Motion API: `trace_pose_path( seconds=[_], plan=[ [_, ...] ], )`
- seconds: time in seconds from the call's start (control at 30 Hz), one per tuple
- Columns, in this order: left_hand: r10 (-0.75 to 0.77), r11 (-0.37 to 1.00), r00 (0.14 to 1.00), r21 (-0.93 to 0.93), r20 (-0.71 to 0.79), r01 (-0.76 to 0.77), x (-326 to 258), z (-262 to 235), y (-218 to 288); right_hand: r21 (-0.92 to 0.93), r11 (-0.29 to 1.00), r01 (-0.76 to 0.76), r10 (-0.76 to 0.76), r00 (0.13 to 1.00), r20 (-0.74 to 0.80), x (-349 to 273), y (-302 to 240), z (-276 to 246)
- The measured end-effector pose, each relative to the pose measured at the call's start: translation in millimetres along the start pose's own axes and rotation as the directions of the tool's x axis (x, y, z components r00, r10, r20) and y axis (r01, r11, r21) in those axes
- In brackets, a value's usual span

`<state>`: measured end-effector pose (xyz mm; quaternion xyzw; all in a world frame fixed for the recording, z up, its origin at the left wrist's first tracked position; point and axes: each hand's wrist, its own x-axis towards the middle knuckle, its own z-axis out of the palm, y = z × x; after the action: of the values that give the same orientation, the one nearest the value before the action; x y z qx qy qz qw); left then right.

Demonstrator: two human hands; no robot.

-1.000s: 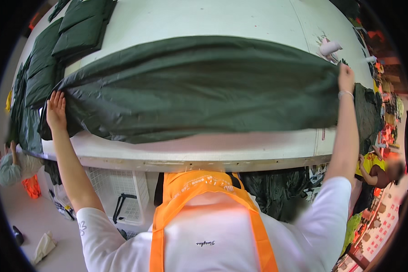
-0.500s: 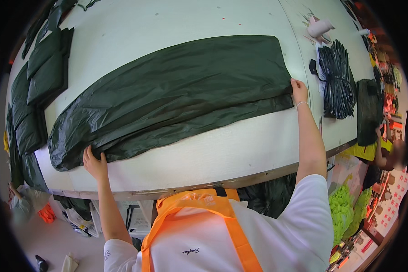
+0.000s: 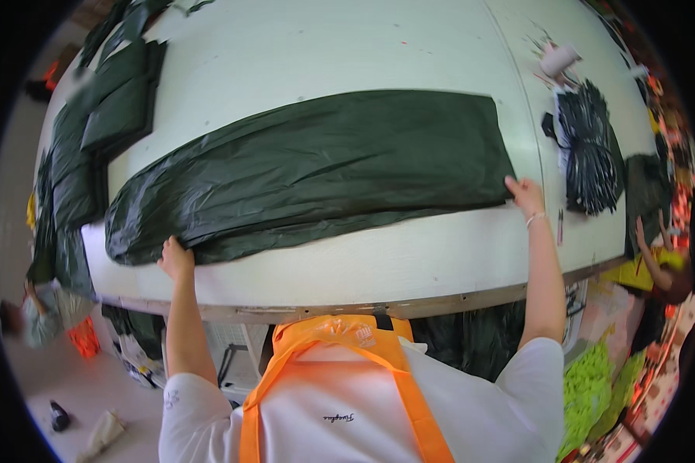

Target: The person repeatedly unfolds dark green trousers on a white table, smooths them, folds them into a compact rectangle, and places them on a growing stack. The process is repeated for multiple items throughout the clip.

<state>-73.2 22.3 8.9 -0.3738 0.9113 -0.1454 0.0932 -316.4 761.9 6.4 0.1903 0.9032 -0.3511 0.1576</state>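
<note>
A long piece of dark green, shiny thin fabric (image 3: 340, 158) lies folded and wrinkled across the white table (image 3: 347, 270). Its left end is rounded and bunched, while the right end is cut straighter. My left hand (image 3: 177, 259) grips the near edge close to that bunched end, its fingers closed on the cloth. At the near right corner, my right hand (image 3: 527, 196) pinches the fabric between thumb and fingers. Under the top layer, a narrow lower layer shows along the near side.
Folded dark green bundles (image 3: 116, 123) are stacked at the left. To the right lie a tied bundle of black strips (image 3: 588, 147), a white thread cone (image 3: 560, 59) and a thin pen-like tool (image 3: 561, 228). Other people stand at both sides.
The upper layer has come nearer to the near edge, so less of the lower layer shows. My left fingers have closed on the cloth. The view has shifted slightly.
</note>
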Motion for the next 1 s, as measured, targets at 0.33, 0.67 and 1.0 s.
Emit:
trace_pose_path(
  seconds=[0.33,0.67,1.0],
  plan=[
    [0.102,0.988,0.986,-0.100,-0.136,-0.115,18,-6,-66,0.062,0.981,0.185,-0.193,0.962,0.192,-37,24,54],
    [0.060,0.638,0.889,-0.668,-0.453,-0.384,-114,9,-66,-0.344,0.932,-0.114,-0.004,0.946,-0.324,-3,90,0],
    [-0.413,0.545,0.898,-0.831,-0.150,0.112,101,62,-252,-0.568,0.511,0.645,-0.726,0.677,0.116,-79,-251,250]
  ],
)
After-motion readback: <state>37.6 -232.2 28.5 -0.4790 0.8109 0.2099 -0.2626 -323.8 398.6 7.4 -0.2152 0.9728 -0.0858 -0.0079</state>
